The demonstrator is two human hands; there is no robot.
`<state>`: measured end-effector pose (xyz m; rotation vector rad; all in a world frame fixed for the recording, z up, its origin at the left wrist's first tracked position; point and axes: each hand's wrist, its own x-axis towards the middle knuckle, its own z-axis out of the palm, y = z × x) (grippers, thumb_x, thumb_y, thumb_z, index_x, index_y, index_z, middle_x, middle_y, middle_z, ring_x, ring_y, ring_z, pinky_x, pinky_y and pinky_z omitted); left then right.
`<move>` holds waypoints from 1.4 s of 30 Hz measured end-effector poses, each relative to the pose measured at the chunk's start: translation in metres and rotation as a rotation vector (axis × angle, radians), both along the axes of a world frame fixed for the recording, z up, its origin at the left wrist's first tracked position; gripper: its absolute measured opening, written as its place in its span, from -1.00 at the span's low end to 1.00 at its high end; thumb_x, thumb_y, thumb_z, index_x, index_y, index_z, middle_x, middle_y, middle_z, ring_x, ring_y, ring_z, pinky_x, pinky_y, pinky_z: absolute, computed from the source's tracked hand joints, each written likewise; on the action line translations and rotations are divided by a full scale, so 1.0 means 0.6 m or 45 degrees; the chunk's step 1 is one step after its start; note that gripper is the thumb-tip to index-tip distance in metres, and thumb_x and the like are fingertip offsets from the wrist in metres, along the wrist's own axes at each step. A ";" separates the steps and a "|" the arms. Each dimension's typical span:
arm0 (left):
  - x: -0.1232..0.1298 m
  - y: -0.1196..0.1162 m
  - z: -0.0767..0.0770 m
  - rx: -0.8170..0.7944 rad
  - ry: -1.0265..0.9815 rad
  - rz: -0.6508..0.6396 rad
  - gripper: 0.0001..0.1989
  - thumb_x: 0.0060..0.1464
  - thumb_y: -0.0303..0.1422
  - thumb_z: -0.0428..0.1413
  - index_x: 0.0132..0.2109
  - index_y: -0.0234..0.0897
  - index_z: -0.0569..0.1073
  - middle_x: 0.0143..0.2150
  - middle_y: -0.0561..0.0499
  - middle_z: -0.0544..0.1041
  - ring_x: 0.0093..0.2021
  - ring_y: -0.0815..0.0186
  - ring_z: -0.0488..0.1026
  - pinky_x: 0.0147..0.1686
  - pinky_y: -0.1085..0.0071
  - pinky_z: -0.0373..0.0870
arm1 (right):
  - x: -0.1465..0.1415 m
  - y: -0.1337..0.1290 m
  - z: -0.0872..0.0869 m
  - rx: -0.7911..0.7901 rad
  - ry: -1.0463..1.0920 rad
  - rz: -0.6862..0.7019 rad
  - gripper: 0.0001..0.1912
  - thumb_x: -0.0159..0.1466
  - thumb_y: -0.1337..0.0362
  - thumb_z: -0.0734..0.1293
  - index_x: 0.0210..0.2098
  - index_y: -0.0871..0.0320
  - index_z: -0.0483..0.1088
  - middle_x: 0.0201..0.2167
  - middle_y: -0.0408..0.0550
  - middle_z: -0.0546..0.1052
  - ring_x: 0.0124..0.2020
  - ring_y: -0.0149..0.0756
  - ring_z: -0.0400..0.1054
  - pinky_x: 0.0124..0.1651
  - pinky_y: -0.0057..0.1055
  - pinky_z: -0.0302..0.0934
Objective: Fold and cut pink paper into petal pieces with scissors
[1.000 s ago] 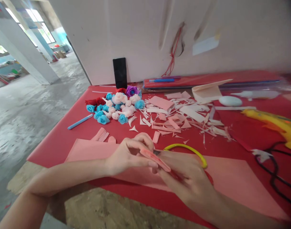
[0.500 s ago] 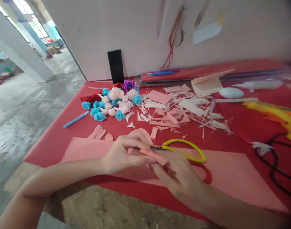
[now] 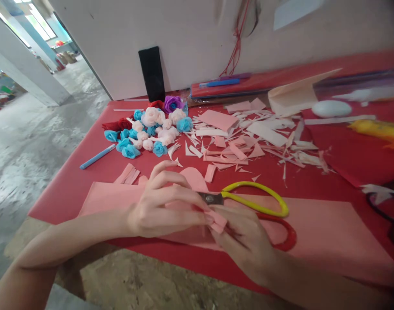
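Note:
A small folded strip of pink crepe paper sits between my two hands. The fingertips of my left hand pinch its left end, other fingers loosely curved. My right hand grips the strip's lower right side between thumb and fingers. Beneath both hands lies a large pink paper sheet. Scissors with one yellow and one red handle loop rest on that sheet, their blades hidden behind my left hand. Just beyond my left fingers is a rounded pink paper piece.
Several blue, white and red paper roses lie at the back left, near a blue pen. A black phone leans on the wall. Paper scraps cover the middle. A white oval object lies at right.
My left fingers have lifted and spread slightly, and the pink strip now looks shorter and turned between the fingertips. The camera view has tilted downward and shifted a little.

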<state>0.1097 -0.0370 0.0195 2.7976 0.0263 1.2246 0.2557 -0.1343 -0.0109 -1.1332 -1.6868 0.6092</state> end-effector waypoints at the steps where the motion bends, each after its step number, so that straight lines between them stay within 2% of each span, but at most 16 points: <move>1: -0.002 -0.001 0.001 0.018 0.016 -0.001 -0.89 0.06 -0.41 0.09 -0.35 -0.09 0.49 -0.45 0.19 0.54 -0.34 0.38 0.33 -0.03 0.25 0.25 | 0.001 -0.001 -0.001 -0.007 0.008 0.007 -0.75 0.23 0.40 0.08 -0.57 0.17 0.18 -0.66 -0.24 0.30 -0.64 -0.55 0.13 -0.57 -0.60 0.03; 5: -0.004 -0.002 0.003 0.051 0.015 -0.052 -0.91 0.01 -0.42 0.14 -0.38 -0.10 0.49 -0.48 0.24 0.54 -0.36 0.41 0.33 0.09 0.27 0.19 | 0.001 -0.001 0.000 -0.100 0.063 0.045 -0.79 0.23 0.38 0.10 -0.50 0.15 0.24 -0.57 -0.18 0.41 -0.51 -0.48 0.32 -0.46 -0.58 0.17; 7: -0.004 0.000 0.003 0.061 -0.010 -0.066 -0.92 -0.01 -0.42 0.15 -0.40 -0.11 0.49 -0.49 0.25 0.54 -0.37 0.42 0.33 0.12 0.27 0.17 | 0.001 -0.001 0.002 -0.136 0.057 0.062 -0.81 0.22 0.38 0.10 -0.48 0.14 0.25 -0.55 -0.15 0.43 -0.47 -0.44 0.34 -0.43 -0.55 0.20; 14: -0.002 0.001 0.013 0.105 0.066 -0.015 -0.89 0.03 -0.34 0.12 -0.43 -0.05 0.48 -0.51 0.34 0.55 -0.42 0.45 0.35 0.16 0.25 0.15 | 0.001 -0.001 -0.002 -0.165 0.096 0.118 -0.81 0.22 0.42 0.11 -0.51 0.16 0.21 -0.57 -0.22 0.38 -0.52 -0.52 0.29 -0.44 -0.60 0.17; 20: 0.004 0.000 0.010 0.092 -0.026 0.020 -0.85 0.03 -0.33 0.11 -0.48 -0.02 0.47 -0.52 0.36 0.54 -0.46 0.45 0.35 0.17 0.21 0.13 | 0.000 0.000 0.000 -0.193 0.131 0.134 -0.82 0.20 0.45 0.12 -0.48 0.16 0.26 -0.53 -0.22 0.43 -0.51 -0.54 0.29 -0.43 -0.62 0.17; 27: -0.004 0.007 0.017 0.107 0.085 -0.043 -0.93 -0.02 -0.31 0.15 -0.44 0.00 0.49 -0.46 0.34 0.57 -0.45 0.42 0.36 0.17 0.14 0.11 | 0.002 0.000 0.003 -0.206 0.179 0.130 -0.82 0.17 0.47 0.15 -0.37 0.13 0.33 -0.39 -0.19 0.50 -0.37 -0.48 0.37 -0.26 -0.60 0.25; 35: -0.009 0.008 0.016 0.085 0.120 -0.088 -0.89 0.00 -0.38 0.14 -0.42 -0.03 0.49 -0.40 0.29 0.57 -0.39 0.40 0.37 0.14 0.12 0.13 | -0.001 -0.002 0.009 -0.198 0.182 0.084 -0.82 0.18 0.45 0.14 -0.49 0.14 0.29 -0.48 -0.18 0.47 -0.44 -0.51 0.34 -0.30 -0.66 0.23; 40: -0.009 0.008 0.018 0.078 0.134 -0.111 -0.90 0.00 -0.39 0.14 -0.42 -0.06 0.50 -0.43 0.28 0.57 -0.37 0.40 0.38 0.13 0.15 0.18 | -0.001 -0.001 0.005 -0.162 0.163 0.079 -0.83 0.18 0.45 0.13 -0.46 0.15 0.29 -0.46 -0.18 0.47 -0.37 -0.50 0.37 -0.26 -0.66 0.22; 42: -0.007 0.006 0.018 0.070 0.110 -0.099 -0.89 0.01 -0.38 0.13 -0.43 -0.07 0.49 -0.46 0.28 0.57 -0.39 0.41 0.38 0.14 0.15 0.17 | 0.000 -0.001 0.002 -0.155 0.135 0.070 -0.82 0.19 0.45 0.12 -0.45 0.15 0.28 -0.48 -0.19 0.46 -0.41 -0.51 0.36 -0.29 -0.64 0.22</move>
